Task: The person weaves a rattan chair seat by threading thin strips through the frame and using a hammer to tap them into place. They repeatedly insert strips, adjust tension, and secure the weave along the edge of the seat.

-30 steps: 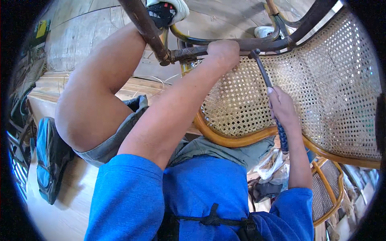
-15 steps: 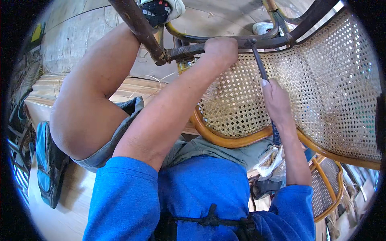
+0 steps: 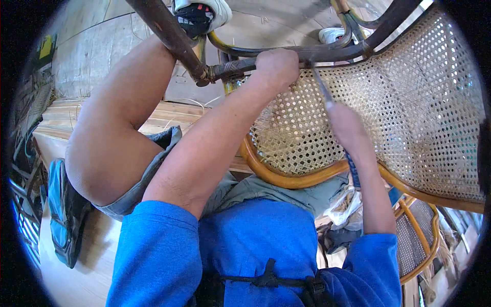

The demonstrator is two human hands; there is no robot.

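A rattan chair with a woven cane panel (image 3: 399,102) lies tipped across my lap. My left hand (image 3: 277,65) is closed around its dark brown frame bar (image 3: 337,51), just right of a wrapped joint (image 3: 225,71). My right hand (image 3: 347,125) grips a slim tool with a blue handle (image 3: 353,171); its metal shaft (image 3: 321,87) points up to the edge of the cane where it meets the dark bar. The tool's tip is hidden behind the frame.
My bare left knee (image 3: 107,153) rises at the left, my shoe (image 3: 197,13) rests near the top by a dark chair leg (image 3: 169,36). A blue-black bag (image 3: 61,215) lies on the wooden floor. Another cane chair (image 3: 417,240) and scraps sit at lower right.
My right hand has slid the tool up and to the left along the cane edge, toward my left hand. My left hand keeps its hold on the dark bar.
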